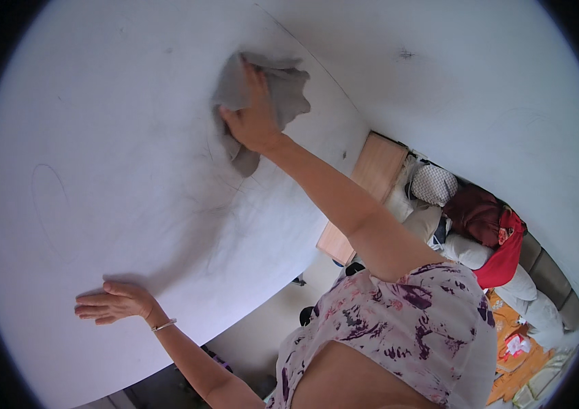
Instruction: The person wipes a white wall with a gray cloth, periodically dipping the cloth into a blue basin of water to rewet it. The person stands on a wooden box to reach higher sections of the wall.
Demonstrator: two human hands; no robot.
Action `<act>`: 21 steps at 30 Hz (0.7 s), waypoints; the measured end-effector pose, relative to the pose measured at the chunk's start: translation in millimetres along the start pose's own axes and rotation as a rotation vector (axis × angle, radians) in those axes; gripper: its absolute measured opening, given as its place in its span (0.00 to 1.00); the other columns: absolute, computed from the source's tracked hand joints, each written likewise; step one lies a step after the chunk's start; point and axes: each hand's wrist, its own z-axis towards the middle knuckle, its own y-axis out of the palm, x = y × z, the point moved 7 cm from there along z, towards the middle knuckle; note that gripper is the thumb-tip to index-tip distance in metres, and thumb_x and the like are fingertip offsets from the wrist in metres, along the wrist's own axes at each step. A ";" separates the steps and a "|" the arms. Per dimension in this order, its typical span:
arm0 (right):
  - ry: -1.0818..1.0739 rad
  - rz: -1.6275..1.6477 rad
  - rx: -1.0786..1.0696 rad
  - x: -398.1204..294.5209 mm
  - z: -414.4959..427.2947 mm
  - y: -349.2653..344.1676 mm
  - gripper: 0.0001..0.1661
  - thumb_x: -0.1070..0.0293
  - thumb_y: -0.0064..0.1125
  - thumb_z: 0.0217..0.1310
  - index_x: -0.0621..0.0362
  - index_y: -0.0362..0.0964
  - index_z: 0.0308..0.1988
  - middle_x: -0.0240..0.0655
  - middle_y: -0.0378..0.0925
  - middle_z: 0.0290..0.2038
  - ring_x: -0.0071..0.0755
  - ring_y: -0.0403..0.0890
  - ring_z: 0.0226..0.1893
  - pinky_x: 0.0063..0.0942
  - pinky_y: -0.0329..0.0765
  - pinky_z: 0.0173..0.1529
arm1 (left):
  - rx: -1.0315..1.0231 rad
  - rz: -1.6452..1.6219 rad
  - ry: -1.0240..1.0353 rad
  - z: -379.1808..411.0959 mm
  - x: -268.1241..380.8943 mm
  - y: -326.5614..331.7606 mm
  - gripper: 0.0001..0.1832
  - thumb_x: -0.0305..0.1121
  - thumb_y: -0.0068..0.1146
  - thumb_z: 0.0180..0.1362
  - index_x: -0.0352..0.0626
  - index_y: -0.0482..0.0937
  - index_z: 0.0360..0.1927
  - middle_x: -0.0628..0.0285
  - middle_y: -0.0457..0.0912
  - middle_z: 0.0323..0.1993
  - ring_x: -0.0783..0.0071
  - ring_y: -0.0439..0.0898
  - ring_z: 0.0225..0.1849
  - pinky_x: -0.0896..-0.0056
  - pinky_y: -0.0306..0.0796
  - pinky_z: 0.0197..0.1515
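Note:
My right hand (pixel 253 115) presses a crumpled grey cloth (pixel 289 94) against the white wall (pixel 131 128). Its fingers lie over the cloth, slightly blurred, and the thumb is spread to the left. Lower down, my left hand (pixel 116 302) rests on the same wall, back of the hand in view, with nothing in it; a bracelet (pixel 164 325) circles that wrist. Dark thin scribbles and grey smudges mark the wall below the cloth, and a faint looped line (pixel 39 179) is drawn further left.
A second wall (pixel 473 92) with a dark scribble meets the first at a corner on the right. Below it stand a light wooden panel (pixel 379 163), a heap of pillows (pixel 468 250) and a red cloth (pixel 501 260), beside a padded headboard (pixel 537 260) and orange bedding (pixel 511 368).

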 end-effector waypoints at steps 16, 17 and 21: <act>-0.252 -0.202 -0.055 16.0 50.7 -8.9 0.37 0.59 0.44 0.61 0.78 0.50 0.59 0.65 0.47 0.63 0.69 0.47 0.65 0.54 0.45 0.67 | -0.004 0.009 -0.033 3.5 4.1 1.5 0.42 0.65 0.13 0.62 0.45 0.37 0.71 0.54 0.33 0.72 0.57 0.32 0.73 0.42 0.29 0.68; -0.261 -0.188 -0.066 15.4 43.1 -8.0 0.37 0.58 0.44 0.60 0.78 0.50 0.59 0.65 0.47 0.63 0.69 0.47 0.65 0.54 0.45 0.67 | -0.007 0.012 -0.023 3.8 3.5 -0.6 0.42 0.65 0.13 0.62 0.45 0.37 0.71 0.53 0.33 0.72 0.57 0.32 0.73 0.42 0.29 0.68; -0.155 -0.017 -0.125 21.8 -41.5 -14.7 0.41 0.57 0.46 0.58 0.78 0.47 0.60 0.65 0.49 0.62 0.68 0.48 0.64 0.55 0.45 0.66 | -0.012 0.001 -0.019 4.5 2.5 -5.1 0.43 0.66 0.13 0.61 0.45 0.37 0.71 0.53 0.33 0.72 0.57 0.31 0.73 0.42 0.28 0.68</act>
